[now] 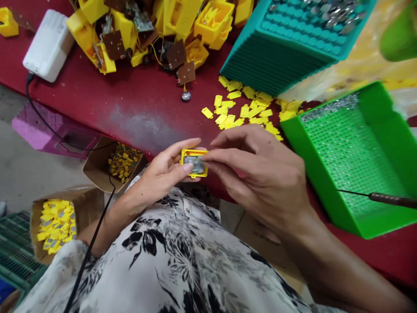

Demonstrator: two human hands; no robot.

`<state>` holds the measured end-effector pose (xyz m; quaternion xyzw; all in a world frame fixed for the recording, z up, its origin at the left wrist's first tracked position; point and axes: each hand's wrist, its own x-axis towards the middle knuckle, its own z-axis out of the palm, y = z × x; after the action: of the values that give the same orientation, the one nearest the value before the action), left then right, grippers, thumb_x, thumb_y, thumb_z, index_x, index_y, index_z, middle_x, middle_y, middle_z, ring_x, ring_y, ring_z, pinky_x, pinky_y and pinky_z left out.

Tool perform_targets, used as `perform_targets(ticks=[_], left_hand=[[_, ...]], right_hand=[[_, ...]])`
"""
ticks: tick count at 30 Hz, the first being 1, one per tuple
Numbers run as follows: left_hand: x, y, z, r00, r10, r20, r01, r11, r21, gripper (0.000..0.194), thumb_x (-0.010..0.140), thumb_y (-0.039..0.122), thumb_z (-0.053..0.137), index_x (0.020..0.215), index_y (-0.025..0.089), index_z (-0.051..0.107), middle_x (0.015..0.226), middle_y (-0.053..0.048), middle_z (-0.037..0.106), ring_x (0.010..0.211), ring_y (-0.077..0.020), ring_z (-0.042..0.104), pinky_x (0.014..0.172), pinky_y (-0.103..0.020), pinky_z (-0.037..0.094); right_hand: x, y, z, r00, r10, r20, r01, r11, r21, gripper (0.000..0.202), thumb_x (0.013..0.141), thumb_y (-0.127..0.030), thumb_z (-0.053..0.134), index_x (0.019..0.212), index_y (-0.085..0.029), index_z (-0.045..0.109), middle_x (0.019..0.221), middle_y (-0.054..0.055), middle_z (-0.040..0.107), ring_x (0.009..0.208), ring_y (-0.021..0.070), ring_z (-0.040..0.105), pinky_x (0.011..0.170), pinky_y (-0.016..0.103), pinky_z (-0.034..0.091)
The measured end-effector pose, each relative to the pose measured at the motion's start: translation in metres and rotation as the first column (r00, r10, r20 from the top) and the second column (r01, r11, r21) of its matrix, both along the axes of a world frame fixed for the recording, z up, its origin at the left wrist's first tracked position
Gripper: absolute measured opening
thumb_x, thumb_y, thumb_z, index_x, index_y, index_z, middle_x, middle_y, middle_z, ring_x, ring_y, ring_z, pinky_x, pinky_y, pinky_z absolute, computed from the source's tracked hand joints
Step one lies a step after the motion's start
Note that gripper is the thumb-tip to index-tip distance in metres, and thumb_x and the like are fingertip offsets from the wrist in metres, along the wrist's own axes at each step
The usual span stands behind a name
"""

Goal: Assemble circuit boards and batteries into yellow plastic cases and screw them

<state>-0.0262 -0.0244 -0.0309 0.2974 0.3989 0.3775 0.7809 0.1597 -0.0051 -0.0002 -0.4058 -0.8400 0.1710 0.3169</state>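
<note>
My left hand (163, 171) holds a small yellow plastic case (195, 152) in front of my lap, with the thumb laid over its open side. Inside the case sits a flat grey piece (197, 167). My right hand (270, 174) is closed in a pinch, thumb and index fingertips meeting at the right end of the case. Whatever those fingertips may hold is too small or hidden to make out. Beyond my hands, loose yellow plastic covers (228, 117) lie scattered on the red tabletop (97, 95).
A green basket (329, 182) with a dark-handled screwdriver (391, 199) stands right, near a teal basket (270, 56) topped with metal discs. Yellow housings with wired boards (185, 73) pile up behind. A white power bank (48, 45) trails a black cable. Boxes of yellow pieces (58, 224) sit lower left.
</note>
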Motion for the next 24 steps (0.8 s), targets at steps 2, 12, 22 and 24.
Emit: perform_targets(ticks=[2,12,22,24], left_hand=[[0.000,0.000,0.002,1.000,-0.002,0.016,0.002,1.000,-0.013,0.052,0.086,0.032,0.075,0.135,0.019,0.060,0.136,-0.012,0.066,0.118,-0.0259,0.065,0.086,-0.032,0.061],[0.005,0.000,0.001,1.000,0.022,-0.010,-0.023,0.997,-0.070,0.041,0.085,0.029,0.073,0.123,0.018,0.066,0.125,-0.010,0.071,0.106,-0.0224,0.068,0.079,-0.030,0.061],[0.011,0.001,-0.002,0.988,0.049,-0.143,-0.052,0.999,-0.016,0.041,0.084,0.023,0.069,0.125,0.017,0.065,0.122,-0.009,0.072,0.105,-0.0223,0.069,0.078,-0.031,0.063],[0.013,0.005,-0.007,0.993,0.065,-0.095,-0.069,0.997,-0.040,0.043,0.082,0.023,0.070,0.125,0.017,0.064,0.120,-0.009,0.073,0.101,-0.0205,0.071,0.078,-0.030,0.062]], right_hand=[[-0.002,-0.002,-0.003,1.000,-0.025,-0.011,0.025,0.999,0.032,0.011,0.090,-0.010,0.064,0.094,-0.018,0.070,0.090,0.006,0.064,0.080,0.0150,0.064,0.069,0.026,0.055],[-0.002,-0.003,-0.004,0.995,-0.014,0.096,0.008,0.998,0.067,0.010,0.093,-0.012,0.060,0.090,-0.018,0.069,0.086,0.006,0.068,0.077,0.0158,0.065,0.065,0.029,0.056],[-0.009,-0.007,-0.020,0.992,-0.090,0.093,0.076,0.987,0.143,0.013,0.093,-0.009,0.060,0.086,-0.016,0.068,0.083,0.006,0.066,0.076,0.0154,0.060,0.068,0.029,0.054],[-0.005,-0.008,-0.023,0.992,-0.090,0.083,0.079,0.988,0.130,0.012,0.094,-0.012,0.059,0.092,-0.018,0.068,0.086,0.006,0.066,0.079,0.0160,0.062,0.069,0.029,0.055]])
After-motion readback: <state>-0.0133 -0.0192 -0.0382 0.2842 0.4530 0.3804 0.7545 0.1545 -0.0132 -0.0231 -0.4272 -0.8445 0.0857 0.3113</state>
